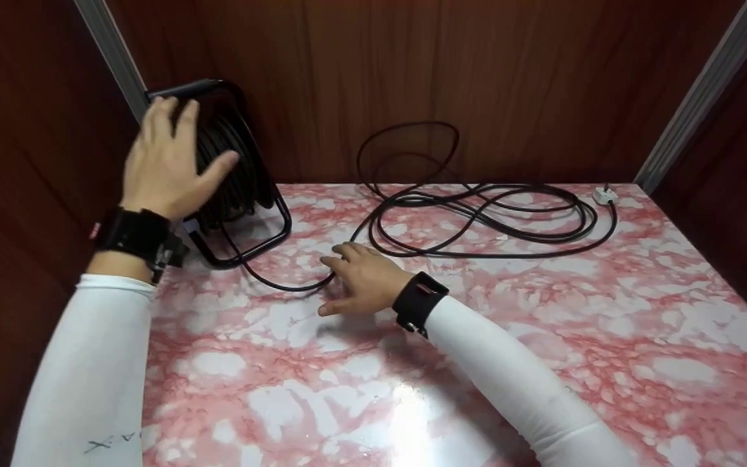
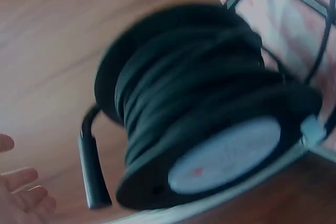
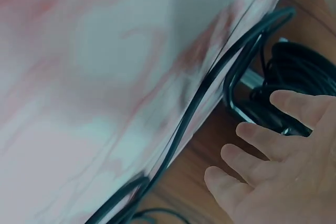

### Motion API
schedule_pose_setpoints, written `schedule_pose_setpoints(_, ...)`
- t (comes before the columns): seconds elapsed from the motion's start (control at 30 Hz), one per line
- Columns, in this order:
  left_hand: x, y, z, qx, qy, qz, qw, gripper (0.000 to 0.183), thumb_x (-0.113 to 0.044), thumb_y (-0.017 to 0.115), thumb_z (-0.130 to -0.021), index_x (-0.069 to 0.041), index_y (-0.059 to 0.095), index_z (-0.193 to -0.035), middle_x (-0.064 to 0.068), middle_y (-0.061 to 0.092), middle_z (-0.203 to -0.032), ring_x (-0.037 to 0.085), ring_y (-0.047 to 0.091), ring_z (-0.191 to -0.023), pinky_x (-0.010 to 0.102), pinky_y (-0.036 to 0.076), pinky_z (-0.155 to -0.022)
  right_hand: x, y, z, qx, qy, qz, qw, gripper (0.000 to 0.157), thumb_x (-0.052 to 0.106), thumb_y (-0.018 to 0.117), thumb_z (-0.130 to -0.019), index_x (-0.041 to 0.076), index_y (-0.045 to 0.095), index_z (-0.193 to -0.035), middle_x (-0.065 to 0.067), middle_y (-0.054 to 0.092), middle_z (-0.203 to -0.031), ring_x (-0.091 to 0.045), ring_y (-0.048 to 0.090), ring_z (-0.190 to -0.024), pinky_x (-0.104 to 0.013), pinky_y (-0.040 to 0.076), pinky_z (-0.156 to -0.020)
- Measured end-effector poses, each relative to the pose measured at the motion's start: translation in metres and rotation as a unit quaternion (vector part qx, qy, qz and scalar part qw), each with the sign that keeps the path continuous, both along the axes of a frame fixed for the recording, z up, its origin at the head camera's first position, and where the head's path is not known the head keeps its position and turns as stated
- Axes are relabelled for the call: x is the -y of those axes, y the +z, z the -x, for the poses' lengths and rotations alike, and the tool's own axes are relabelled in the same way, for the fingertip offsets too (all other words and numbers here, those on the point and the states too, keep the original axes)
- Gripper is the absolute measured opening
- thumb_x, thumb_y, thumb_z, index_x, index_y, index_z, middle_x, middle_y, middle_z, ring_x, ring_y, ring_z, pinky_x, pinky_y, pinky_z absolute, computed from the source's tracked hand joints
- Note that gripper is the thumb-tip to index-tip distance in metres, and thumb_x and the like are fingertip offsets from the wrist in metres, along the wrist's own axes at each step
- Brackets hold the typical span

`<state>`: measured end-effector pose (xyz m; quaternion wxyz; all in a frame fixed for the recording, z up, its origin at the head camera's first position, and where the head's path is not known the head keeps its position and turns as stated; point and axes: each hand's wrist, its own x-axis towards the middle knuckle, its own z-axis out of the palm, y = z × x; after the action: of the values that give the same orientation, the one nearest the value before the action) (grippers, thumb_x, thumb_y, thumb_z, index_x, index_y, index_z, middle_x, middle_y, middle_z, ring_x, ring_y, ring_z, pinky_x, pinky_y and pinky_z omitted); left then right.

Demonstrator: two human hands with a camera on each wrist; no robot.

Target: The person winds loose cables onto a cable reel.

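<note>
A black cable reel (image 1: 234,172) stands at the far left of the table, thick cable wound on its drum. My left hand (image 1: 166,162) is raised in front of it with straight, spread fingers, overlapping the reel's frame in the head view. The left wrist view shows the drum (image 2: 184,87), a crank handle (image 2: 95,171) and my fingertips (image 2: 23,179) apart from both. From the reel a black cable (image 1: 283,287) runs across the table under my right hand (image 1: 370,279). That hand is low over it, palm down, fingers extended. In the right wrist view the cable (image 3: 181,124) passes beside the fingers.
Loose loops of cable (image 1: 497,256) lie at the back right, one loop rising against the brown wooden back wall (image 1: 529,84). The cable ends in a white plug (image 1: 605,195). Wooden walls also flank the red-and-white marbled tabletop (image 1: 283,389).
</note>
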<state>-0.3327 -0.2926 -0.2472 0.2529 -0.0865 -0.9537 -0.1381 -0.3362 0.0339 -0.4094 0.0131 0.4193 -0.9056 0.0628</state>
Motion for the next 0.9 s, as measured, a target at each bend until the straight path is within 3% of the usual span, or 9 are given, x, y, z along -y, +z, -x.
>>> schedule_pose_setpoints(0.2,0.022,0.015,0.011,-0.009,0.028,-0.034,0.9990,0.093,-0.064,0.049,-0.103,-0.010,0.013,-0.169,0.021,0.009,-0.172,0.037,0.006,-0.159,0.061,0.014,-0.124,0.024,-0.003,-0.001,0.022,0.015,-0.010,1.000,0.100,0.079,0.063,-0.089,0.012,0.040,-0.161,-0.017,0.042,-0.159,-0.033,0.040,-0.146,-0.045,0.035,-0.118)
schedule_pose_setpoints(0.43,0.045,0.030,0.024,0.013,0.071,-0.055,0.9959,0.094,-0.062,0.046,-0.104,-0.005,0.009,-0.168,0.026,0.011,-0.169,0.044,0.015,-0.156,0.064,0.020,-0.121,0.052,-0.010,-0.004,0.044,0.036,-0.003,0.998,0.091,0.072,0.067,-0.092,0.013,0.047,-0.157,-0.010,0.053,-0.140,-0.024,0.054,-0.124,-0.040,0.051,-0.100)
schedule_pose_setpoints(0.67,0.046,0.035,0.033,0.072,0.081,-0.079,0.9910,0.099,-0.063,0.043,-0.104,-0.002,-0.002,-0.167,0.029,0.010,-0.168,0.048,0.019,-0.154,0.066,0.024,-0.118,0.061,-0.016,0.000,-0.033,0.053,-0.022,0.998,0.075,0.065,0.072,-0.093,0.011,0.060,-0.143,-0.006,0.061,-0.117,-0.023,0.055,-0.105,-0.037,0.052,-0.084)
schedule_pose_setpoints(0.9,0.041,0.036,0.044,0.097,0.071,-0.080,0.9895,0.098,-0.062,0.039,-0.106,0.002,-0.006,-0.165,0.029,0.005,-0.170,0.049,0.020,-0.153,0.063,0.024,-0.119,0.070,-0.022,0.004,-0.067,0.053,-0.017,0.996,0.050,0.052,0.077,-0.094,0.015,0.071,-0.126,-0.006,0.062,-0.112,-0.025,0.058,-0.103,-0.039,0.053,-0.085)
